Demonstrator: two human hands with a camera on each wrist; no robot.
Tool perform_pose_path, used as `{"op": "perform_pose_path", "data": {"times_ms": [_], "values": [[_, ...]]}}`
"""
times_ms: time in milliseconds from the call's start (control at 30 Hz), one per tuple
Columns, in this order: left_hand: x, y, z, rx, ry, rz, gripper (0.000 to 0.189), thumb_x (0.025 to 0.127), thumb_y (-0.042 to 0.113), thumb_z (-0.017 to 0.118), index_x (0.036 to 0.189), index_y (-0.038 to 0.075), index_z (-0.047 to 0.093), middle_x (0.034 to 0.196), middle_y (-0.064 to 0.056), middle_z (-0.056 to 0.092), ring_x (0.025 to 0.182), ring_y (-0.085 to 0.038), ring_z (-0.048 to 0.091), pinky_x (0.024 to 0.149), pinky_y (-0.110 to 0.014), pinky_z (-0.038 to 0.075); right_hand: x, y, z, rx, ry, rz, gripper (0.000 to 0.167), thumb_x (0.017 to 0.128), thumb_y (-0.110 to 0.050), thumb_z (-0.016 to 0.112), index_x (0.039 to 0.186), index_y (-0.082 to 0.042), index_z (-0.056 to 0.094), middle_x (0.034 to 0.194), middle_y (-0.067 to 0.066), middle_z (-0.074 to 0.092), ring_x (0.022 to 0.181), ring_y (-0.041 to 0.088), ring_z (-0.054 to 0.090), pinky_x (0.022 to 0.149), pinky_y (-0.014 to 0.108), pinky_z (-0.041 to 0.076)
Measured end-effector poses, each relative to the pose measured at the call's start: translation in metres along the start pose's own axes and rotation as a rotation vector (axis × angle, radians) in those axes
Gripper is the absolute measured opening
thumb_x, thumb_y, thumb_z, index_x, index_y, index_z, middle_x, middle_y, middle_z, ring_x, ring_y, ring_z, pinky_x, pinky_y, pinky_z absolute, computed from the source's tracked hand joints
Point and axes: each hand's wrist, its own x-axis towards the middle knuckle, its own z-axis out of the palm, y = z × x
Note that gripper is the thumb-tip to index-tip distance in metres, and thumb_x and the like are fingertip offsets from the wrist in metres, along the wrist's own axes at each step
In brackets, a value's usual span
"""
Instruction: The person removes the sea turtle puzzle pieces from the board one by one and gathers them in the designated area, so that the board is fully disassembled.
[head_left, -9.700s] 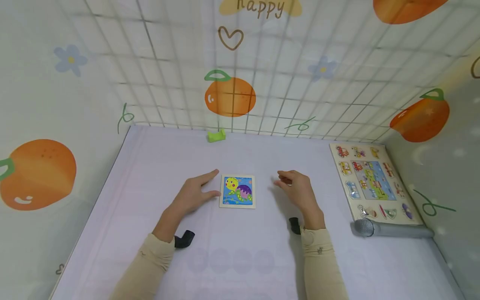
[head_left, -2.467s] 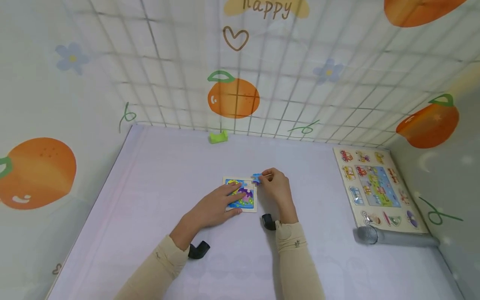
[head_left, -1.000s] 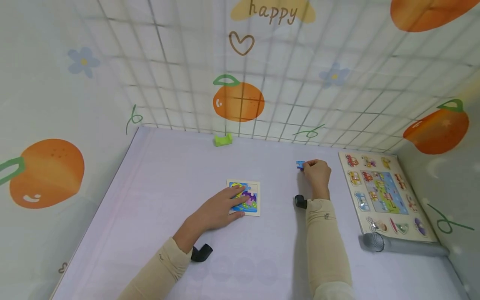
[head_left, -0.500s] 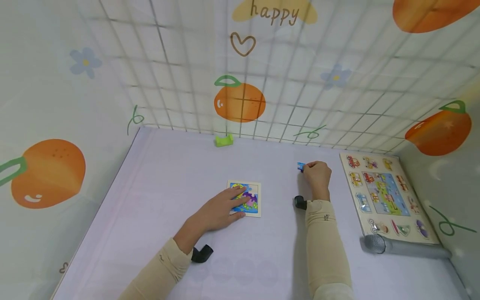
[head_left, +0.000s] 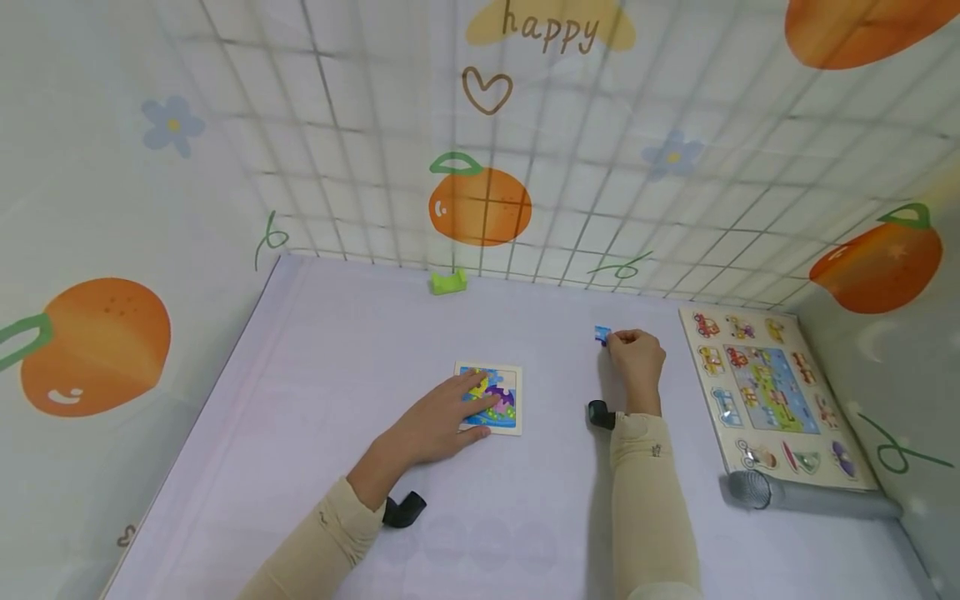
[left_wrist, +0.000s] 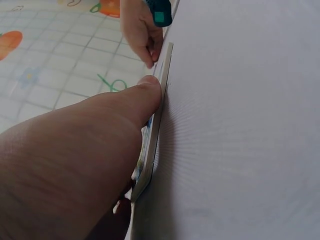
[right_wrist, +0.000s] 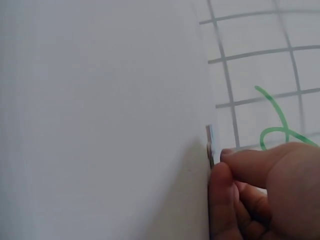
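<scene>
A small square turtle jigsaw puzzle (head_left: 518,404) in a pale frame lies mid-table. My left hand (head_left: 438,417) rests over its left side with fingers spread, hiding part of the picture. The upper right corner shows a pale gap where the backing is bare. In the left wrist view, the thumb (left_wrist: 149,86) lies along the edge of the puzzle frame (left_wrist: 159,112). Off to the right, my right hand (head_left: 637,360) pinches a blue puzzle piece (head_left: 602,333) between thumb and fingertips. The right wrist view shows that piece (right_wrist: 210,137) edge-on, low at the table surface.
A light green plastic piece (head_left: 448,282) sits at the back edge by the grid-covered wall. A wooden vehicle puzzle board (head_left: 716,417) lies at the right, with a grey microphone (head_left: 813,495) along its near side. Black wrist cameras (head_left: 405,509) extend from both sleeves.
The puzzle picture was whole at first. Its upper right piece has come out and moved rightward with my right hand. My left hand has settled on the puzzle; the last half second shows little motion.
</scene>
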Motion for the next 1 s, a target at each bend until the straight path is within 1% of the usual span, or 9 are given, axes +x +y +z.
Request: {"op": "perform_pose_path", "data": {"times_ms": [67,233,433,600,767,867,1000], "values": [[-0.001,0.001,0.0,-0.024,0.003,-0.023,0.059,0.101,0.055,0.055,0.155,0.033,0.044,0.172,-0.006,0.017,0.16,-0.028,0.017,0.128,-0.045,0.025,-0.003,0.001,0.001,0.02,0.007,0.004,0.033,0.097,-0.031,0.064,0.113,-0.005,0.074,0.105,0.012,0.072,0.097,0.026,0.062,0.074,0.027,0.045],[-0.002,0.003,0.0,-0.023,0.008,-0.051,0.06,0.101,0.057,0.055,0.155,0.034,0.044,0.173,-0.011,0.011,0.161,-0.03,0.01,0.13,-0.046,0.021,-0.01,0.004,0.002,0.049,0.031,-0.005,0.031,0.095,-0.03,0.064,0.11,-0.005,0.075,0.094,0.006,0.072,0.09,0.025,0.062,0.071,0.025,0.044],[-0.002,0.004,-0.002,-0.021,-0.01,-0.045,0.061,0.101,0.057,0.054,0.156,0.034,0.042,0.173,-0.012,0.009,0.161,-0.029,0.007,0.131,-0.045,0.014,-0.024,0.006,0.004,0.061,0.042,-0.013,0.028,0.094,-0.028,0.065,0.108,-0.006,0.076,0.092,0.006,0.072,0.089,0.023,0.062,0.071,0.025,0.044],[-0.002,0.003,-0.002,-0.023,-0.017,-0.046,0.061,0.101,0.059,0.052,0.156,0.035,0.041,0.173,-0.011,0.009,0.162,-0.027,0.006,0.131,-0.044,0.013,-0.037,0.008,0.01,0.087,0.042,-0.027,0.026,0.093,-0.027,0.067,0.105,-0.007,0.076,0.09,0.006,0.072,0.088,0.022,0.061,0.072,0.026,0.044],[-0.002,0.001,0.0,-0.025,-0.019,-0.043,0.061,0.101,0.06,0.051,0.156,0.036,0.041,0.173,-0.011,0.007,0.162,-0.027,0.004,0.131,-0.044,0.012,-0.047,0.009,0.016,0.097,0.036,-0.059,0.026,0.092,-0.027,0.068,0.105,-0.007,0.077,0.094,0.01,0.075,0.089,0.024,0.064,0.075,0.027,0.044],[-0.002,0.001,0.001,-0.025,-0.018,-0.037,0.061,0.101,0.06,0.051,0.156,0.035,0.041,0.173,-0.011,0.008,0.162,-0.027,0.005,0.131,-0.044,0.012,-0.053,0.006,0.018,0.082,-0.011,-0.083,0.027,0.093,-0.029,0.068,0.107,-0.008,0.078,0.098,0.011,0.077,0.092,0.025,0.066,0.076,0.028,0.046],[-0.001,0.002,0.0,-0.018,-0.021,-0.035,0.062,0.101,0.059,0.052,0.156,0.035,0.04,0.173,-0.011,0.008,0.162,-0.027,0.006,0.131,-0.045,0.013,-0.064,-0.003,0.021,0.053,-0.112,-0.107,0.031,0.096,-0.03,0.066,0.114,-0.009,0.078,0.104,0.012,0.078,0.099,0.027,0.067,0.082,0.033,0.05]]}}
